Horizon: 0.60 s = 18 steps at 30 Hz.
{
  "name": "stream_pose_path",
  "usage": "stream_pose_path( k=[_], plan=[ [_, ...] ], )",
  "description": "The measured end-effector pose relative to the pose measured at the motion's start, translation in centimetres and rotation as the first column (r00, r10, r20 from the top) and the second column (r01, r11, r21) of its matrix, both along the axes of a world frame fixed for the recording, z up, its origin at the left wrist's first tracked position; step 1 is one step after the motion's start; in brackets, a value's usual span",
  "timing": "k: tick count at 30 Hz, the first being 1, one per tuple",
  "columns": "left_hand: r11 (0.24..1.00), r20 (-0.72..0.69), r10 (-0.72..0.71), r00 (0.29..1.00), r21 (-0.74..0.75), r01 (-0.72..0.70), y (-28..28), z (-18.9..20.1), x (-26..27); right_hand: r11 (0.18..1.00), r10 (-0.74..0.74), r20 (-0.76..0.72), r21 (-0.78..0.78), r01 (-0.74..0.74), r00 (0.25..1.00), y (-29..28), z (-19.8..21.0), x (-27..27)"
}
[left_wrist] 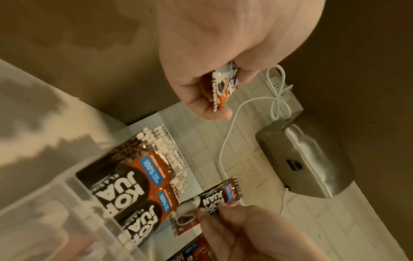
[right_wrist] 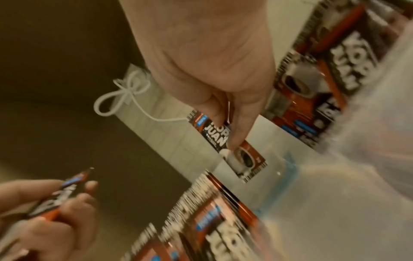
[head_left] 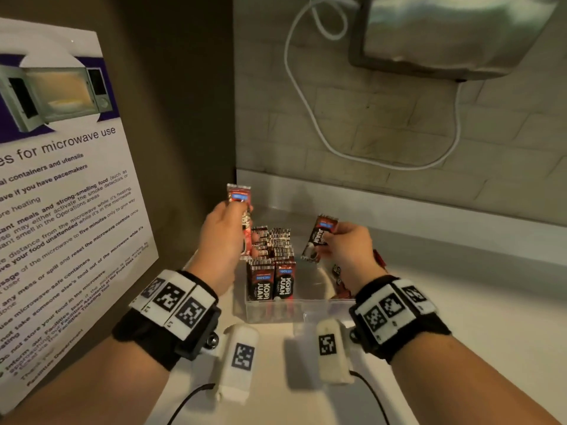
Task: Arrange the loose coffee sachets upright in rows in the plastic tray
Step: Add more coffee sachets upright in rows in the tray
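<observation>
A clear plastic tray (head_left: 270, 311) sits on the counter with several red-and-black Kopi Juan sachets (head_left: 271, 282) standing upright in rows on its left side. My left hand (head_left: 227, 231) grips one or more sachets (head_left: 238, 196) above the tray's back left corner; the same sachets (left_wrist: 223, 88) show edge-on in the left wrist view. My right hand (head_left: 343, 243) pinches a single sachet (head_left: 319, 237) over the tray's right half, seen again as a sachet (right_wrist: 225, 139) in the right wrist view. Loose sachets (head_left: 339, 280) lie flat at the tray's right side, partly hidden by my right wrist.
A microwave notice poster (head_left: 61, 185) covers the wall on the left. A steel wall-mounted unit (head_left: 445, 35) hangs at the upper right with a white cable (head_left: 310, 111) looping down the tiled wall. A raised ledge (head_left: 429, 216) runs behind the tray.
</observation>
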<state>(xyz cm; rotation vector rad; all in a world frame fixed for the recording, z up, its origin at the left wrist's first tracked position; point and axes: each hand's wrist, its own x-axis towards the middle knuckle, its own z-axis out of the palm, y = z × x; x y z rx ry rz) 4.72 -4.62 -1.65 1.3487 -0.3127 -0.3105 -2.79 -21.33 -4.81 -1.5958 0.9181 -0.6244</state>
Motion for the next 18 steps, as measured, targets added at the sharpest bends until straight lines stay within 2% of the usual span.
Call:
stream_pose_path(
  k=[5, 10, 18],
  plan=[
    [0.999, -0.075, 0.048, 0.996, 0.004, -0.048, 1.2, -1.4, 0.0, 0.997, -0.065, -0.102, 0.036, 0.068, 0.993, -0.6, -3.8, 2.4],
    [0.999, -0.115, 0.027, 0.993, 0.026, -0.024, 1.8, -2.1, -0.3, 0.992, -0.025, -0.080, 0.120, 0.035, 0.997, -0.4, -4.9, 3.4],
    [0.998, -0.102, -0.005, 0.995, 0.054, 0.010, 1.5, -2.5, -0.4, 0.988, -0.034, -0.064, 0.150, 0.044, 0.997, 0.0, -5.7, 3.6]
  ],
)
